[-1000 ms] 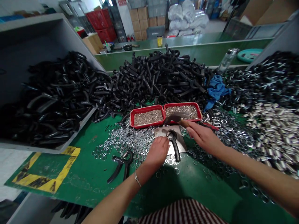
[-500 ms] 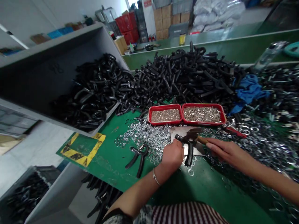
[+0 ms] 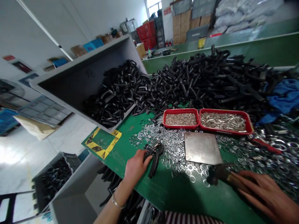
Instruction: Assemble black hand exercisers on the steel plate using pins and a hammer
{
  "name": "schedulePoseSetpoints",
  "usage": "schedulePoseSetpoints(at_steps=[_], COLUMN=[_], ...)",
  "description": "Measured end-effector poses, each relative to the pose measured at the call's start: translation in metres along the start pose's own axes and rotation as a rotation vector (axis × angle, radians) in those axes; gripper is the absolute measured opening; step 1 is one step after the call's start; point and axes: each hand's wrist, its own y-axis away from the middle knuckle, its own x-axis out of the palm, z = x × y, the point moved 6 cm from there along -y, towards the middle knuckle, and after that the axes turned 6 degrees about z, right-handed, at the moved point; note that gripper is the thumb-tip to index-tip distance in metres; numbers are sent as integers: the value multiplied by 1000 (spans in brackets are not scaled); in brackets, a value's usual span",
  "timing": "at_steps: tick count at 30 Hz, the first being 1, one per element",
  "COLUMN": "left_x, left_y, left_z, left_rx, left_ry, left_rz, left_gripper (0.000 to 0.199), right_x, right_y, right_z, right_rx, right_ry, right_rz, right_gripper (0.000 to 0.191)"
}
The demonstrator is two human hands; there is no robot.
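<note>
My left hand (image 3: 136, 166) is closed around one side of a black plastic clamp (image 3: 154, 158) at the table's left edge. The clamp has two curved handles and a small metal pin at its joint. My fingers partly hide it, and whether a second black piece lies there I cannot tell. My right hand (image 3: 263, 189) grips a hammer (image 3: 219, 175) by its wooden handle, low over the table at the right. The hammer head is blurred. Between the hands lies a bare square metal plate (image 3: 202, 147).
Two red trays (image 3: 249, 124) of small metal pins and bits stand behind the plate. Loose metal rings (image 3: 173, 144) surround it. A heap of black parts (image 3: 187, 74) spills from a tilted grey bin (image 3: 81, 70). A blue cloth (image 3: 283, 96) lies right; another grey bin (image 3: 72, 193) sits below.
My left hand has moved left from the plate to the clamp. The black piece has left the plate. The hammer has moved from over the plate toward me. The view has shifted left.
</note>
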Motion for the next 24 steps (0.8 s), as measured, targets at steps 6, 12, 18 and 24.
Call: schedulePoseSetpoints(at_steps=[6,12,18,24], left_x=[-42,0,12,-85], left_y=[-115,-226,-250,-202], left_z=[-21,-34,-19,-10], left_rx=[287,479,503,209], left_ry=[-4,-100,-83,515], left_rz=[-31,110,62,-360], left_gripper=[36,58,35,42], right_x=[3,-38,-124,-194], right_y=[-22,-5,38,1], right_z=[19,49,-66,-163], right_rx=[-28,47,402,617], right_ry=[130,105,273,395], right_rz=[67,28,-297,-378], right_gripper=[58,40,28,20])
